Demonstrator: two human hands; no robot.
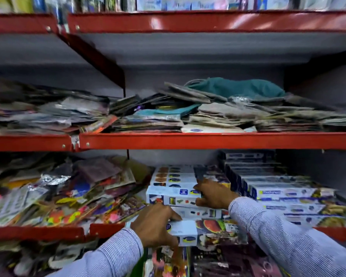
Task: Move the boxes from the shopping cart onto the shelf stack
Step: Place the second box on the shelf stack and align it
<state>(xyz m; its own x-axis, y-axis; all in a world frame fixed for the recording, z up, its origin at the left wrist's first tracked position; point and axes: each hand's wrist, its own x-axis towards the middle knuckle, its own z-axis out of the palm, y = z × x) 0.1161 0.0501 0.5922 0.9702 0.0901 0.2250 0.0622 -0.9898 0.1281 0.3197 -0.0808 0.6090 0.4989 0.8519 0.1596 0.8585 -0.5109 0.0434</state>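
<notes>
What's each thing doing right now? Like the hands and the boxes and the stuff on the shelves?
Left hand: grip closed on the front box.
Front box: held at the shelf edge, lying flat.
Right hand: grip on the top box.
Top box: flat on the middle stack.
Right stack of boxes: piled flat, untouched.
Teal cloth: crumpled on the pile above.
Packets: heaped loosely, left.

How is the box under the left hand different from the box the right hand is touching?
The white flat box with the watermelon picture under the left hand sits lowest, at the red shelf's front edge. The white flat box with small pictures touched by the right hand lies higher on the stack and further back. Both are flat, white cardboard.
</notes>
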